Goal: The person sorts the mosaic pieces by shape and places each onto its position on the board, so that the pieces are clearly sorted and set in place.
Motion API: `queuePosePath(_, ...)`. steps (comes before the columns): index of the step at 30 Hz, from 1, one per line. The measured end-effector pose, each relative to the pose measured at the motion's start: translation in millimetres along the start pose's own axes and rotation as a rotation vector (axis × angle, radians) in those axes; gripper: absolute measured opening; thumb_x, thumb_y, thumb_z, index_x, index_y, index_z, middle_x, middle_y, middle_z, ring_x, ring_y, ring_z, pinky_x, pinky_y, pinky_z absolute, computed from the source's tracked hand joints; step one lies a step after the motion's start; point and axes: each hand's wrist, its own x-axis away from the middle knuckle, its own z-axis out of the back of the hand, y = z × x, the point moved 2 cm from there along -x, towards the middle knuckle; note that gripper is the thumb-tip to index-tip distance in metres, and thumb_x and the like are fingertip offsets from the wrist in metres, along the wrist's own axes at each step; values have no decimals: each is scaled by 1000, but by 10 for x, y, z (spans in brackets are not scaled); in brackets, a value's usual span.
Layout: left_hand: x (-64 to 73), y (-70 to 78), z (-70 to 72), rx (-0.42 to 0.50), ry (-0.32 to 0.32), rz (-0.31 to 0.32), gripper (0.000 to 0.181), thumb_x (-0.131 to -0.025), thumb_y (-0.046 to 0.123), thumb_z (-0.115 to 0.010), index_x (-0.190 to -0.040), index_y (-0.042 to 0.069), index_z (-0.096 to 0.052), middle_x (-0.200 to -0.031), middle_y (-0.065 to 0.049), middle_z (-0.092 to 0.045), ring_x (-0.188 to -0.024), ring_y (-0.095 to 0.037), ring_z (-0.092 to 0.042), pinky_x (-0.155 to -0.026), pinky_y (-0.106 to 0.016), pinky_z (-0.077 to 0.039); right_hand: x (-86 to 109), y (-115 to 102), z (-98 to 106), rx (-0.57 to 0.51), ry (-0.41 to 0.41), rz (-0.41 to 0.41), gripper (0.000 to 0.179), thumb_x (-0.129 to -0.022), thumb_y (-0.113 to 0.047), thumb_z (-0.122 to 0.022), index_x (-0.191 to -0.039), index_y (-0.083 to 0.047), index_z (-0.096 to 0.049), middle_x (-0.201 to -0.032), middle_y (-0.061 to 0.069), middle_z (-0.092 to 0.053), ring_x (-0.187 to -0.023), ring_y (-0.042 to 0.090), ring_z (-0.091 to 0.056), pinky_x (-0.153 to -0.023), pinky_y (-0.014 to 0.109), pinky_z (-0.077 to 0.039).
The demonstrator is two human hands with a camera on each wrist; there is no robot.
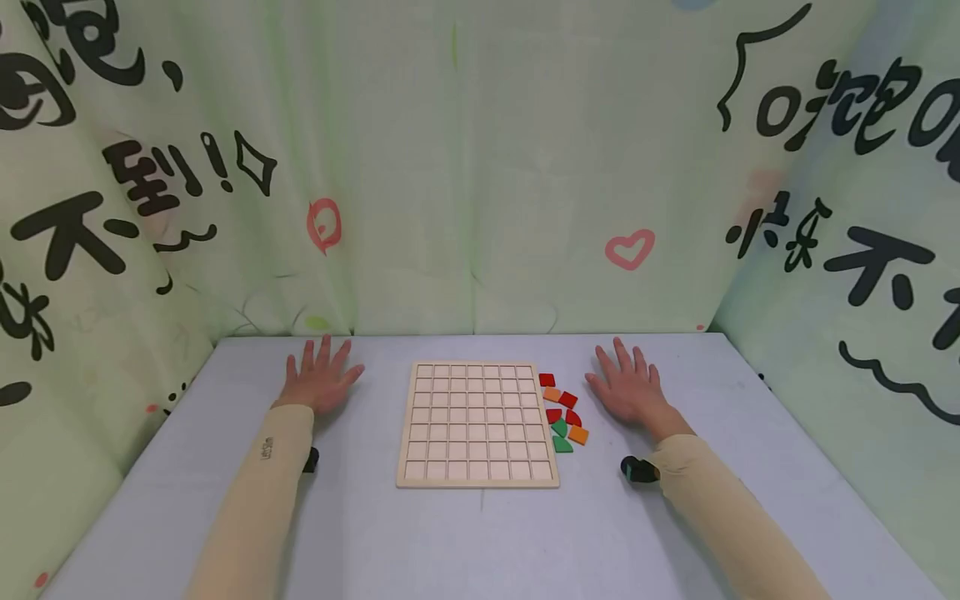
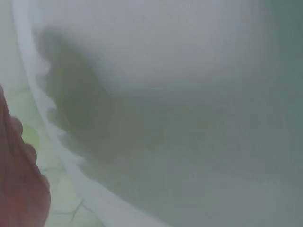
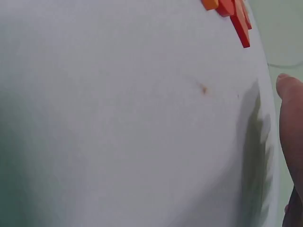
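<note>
Fingers of L hand [image 1: 318, 385] and R hand [image 1: 628, 392]: straight, spread apart, tips toward the curtain [image 1: 405, 167]; R hand angled slightly inward. I can't tell from my feed whether either palm touches the bench [image 1: 480, 542].

Btwn the hands lies the gridded board [image 1: 477, 423], flat, mid-bench, its sides running away from me toward the curtain, near edge approx. parallel to the view's lower edge. Foreshortening: I can't tell which side is longer.

Just beside its R side, nearer R hand than L: the coloured pieces [image 1: 559, 427], red, orange & green, some round-edged, clustered at mixed angles; the cluster's long axis follows the board's R edge.

Hidden/cut off: dark wrist devices [image 1: 640, 470] partly behind the sleeves [image 1: 731, 517]; sleeves cut by the lower frame edge. L wrist cam: hand cropped at L edge, blurred shadow [image 2: 85, 109] on the bench. R wrist cam: hand cropped at R edge, some red & orange pcs cropped at top, their full outlines hard to make out.
</note>
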Motion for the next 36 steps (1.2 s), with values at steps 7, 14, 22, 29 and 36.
queuePosePath(7, -63, 315, -22, 249, -69, -201, 64, -100, 39, -53, -148, 1, -37, -157, -25, -22, -145, -43, -16, -116, -59, -16, 8, -88, 50, -112, 82, 69, 63, -98, -33, -53, -148, 1, -35, -158, 27, -12, -141, 51, -11, -110, 71, -15)
queuePosePath(14, -7, 565, -152, 490, -54, -278, 55, -88, 28, -73, -136, 8, -56, -149, -10, -44, -140, -32, -34, -114, -52, -29, 54, -293, 149, -194, 136, 125, 56, -96, -26, -58, -143, 1, -44, -156, 26, -20, -141, 47, -18, -110, 69, -21)
queuePosePath(22, 6, 562, -398, 515, -30, -273, 31, -86, 23, -76, -113, 9, -70, -147, -6, -48, -141, -30, -34, -116, -48, -27, 90, -444, 166, -242, 124, 140, 52, -95, -22, -61, -140, 0, -49, -156, 25, -23, -141, 45, -21, -109, 68, -23)
queuePosePath(29, 23, 546, -406, 539, -66, -293, 28, -85, 20, -76, -111, 11, -70, -145, -2, -50, -141, -28, -35, -116, -47, -28, 63, -479, 128, -260, 93, 142, 49, -94, -24, -62, -138, -2, -52, -156, 22, -25, -141, 44, -22, -110, 66, -25)
queuePosePath(36, 38, 541, -403, 561, -100, -271, 32, -85, 22, -77, -114, 11, -70, -147, -1, -49, -142, -28, -33, -116, -48, -27, 66, -533, 115, -286, 76, 153, 47, -93, -21, -64, -135, -1, -55, -152, 23, -33, -139, 43, -27, -108, 64, -31)
